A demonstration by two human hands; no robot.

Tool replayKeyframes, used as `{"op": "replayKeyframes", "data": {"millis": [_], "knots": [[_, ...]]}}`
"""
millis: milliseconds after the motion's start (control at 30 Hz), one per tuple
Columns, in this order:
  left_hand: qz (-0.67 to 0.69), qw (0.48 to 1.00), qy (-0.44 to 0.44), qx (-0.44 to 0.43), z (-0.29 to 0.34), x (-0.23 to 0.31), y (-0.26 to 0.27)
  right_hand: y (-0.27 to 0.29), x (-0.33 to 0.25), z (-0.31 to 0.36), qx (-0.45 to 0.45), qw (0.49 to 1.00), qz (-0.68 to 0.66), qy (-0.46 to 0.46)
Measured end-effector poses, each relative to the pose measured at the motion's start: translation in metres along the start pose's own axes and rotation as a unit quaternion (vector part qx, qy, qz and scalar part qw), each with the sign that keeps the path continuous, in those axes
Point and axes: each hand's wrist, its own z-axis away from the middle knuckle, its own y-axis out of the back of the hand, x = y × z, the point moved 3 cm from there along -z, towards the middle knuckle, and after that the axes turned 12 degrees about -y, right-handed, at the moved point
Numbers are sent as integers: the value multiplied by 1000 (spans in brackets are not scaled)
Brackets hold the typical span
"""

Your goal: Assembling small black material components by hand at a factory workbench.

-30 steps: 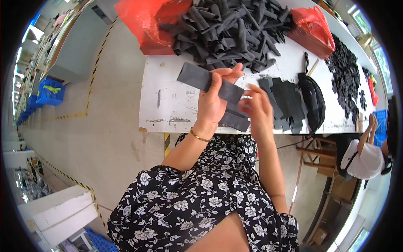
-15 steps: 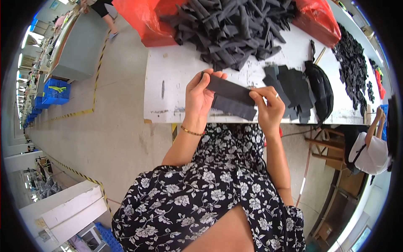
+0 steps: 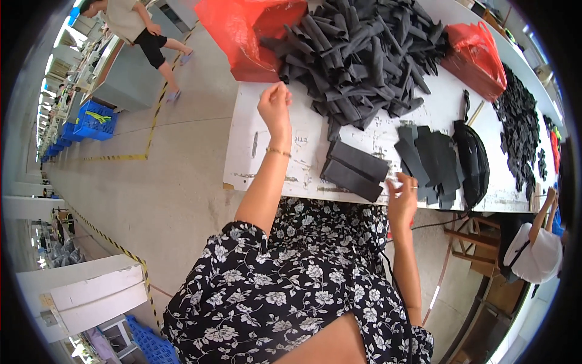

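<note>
Two flat dark grey fabric strips lie side by side near the table's front edge: the farther strip and the nearer strip. Just off their right ends is my right hand, its fingers apart and holding nothing. My left hand is raised at the table's left side, below the red plastic bag. Its fingers are drawn together in a pinch; a small dark bit shows by the fingertips, and I cannot make out whether they hold it. A big heap of rolled dark grey fabric pieces lies beyond the strips.
On the right of the white table are flat dark strips, a black pouch, a second red bag and a pile of small black pieces. One person walks at far left; another sits at right.
The strip I held between both hands now lies on the table beside the other strip. My left hand has moved away up and left; my right hand has let go and lowered.
</note>
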Motion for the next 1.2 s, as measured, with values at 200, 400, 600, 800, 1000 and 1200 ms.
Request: {"op": "replayKeyframes", "data": {"millis": [200, 400, 600, 800, 1000, 1200], "knots": [[-56, 989, 133, -45, -40, -28, -60, 8, 36, -66, 86, 957, 264, 86], [97, 974, 206, -4, -29, -60, -52, -21, 60, -82, 2, 903, 379, 202], [152, 970, 190, -21, -6, -24, -26, 2, 60, -87, -83, 961, 208, 163], [130, 974, 180, -46, 33, 13, -23, 41, -15, -80, -76, 991, -35, 105], [246, 910, 324, -77, 60, 15, -30, 12, -62, -45, -186, 974, -92, 94], [252, 881, 395, -72, 77, 15, -27, 27, -87, -33, -138, 972, -138, 133]]}}
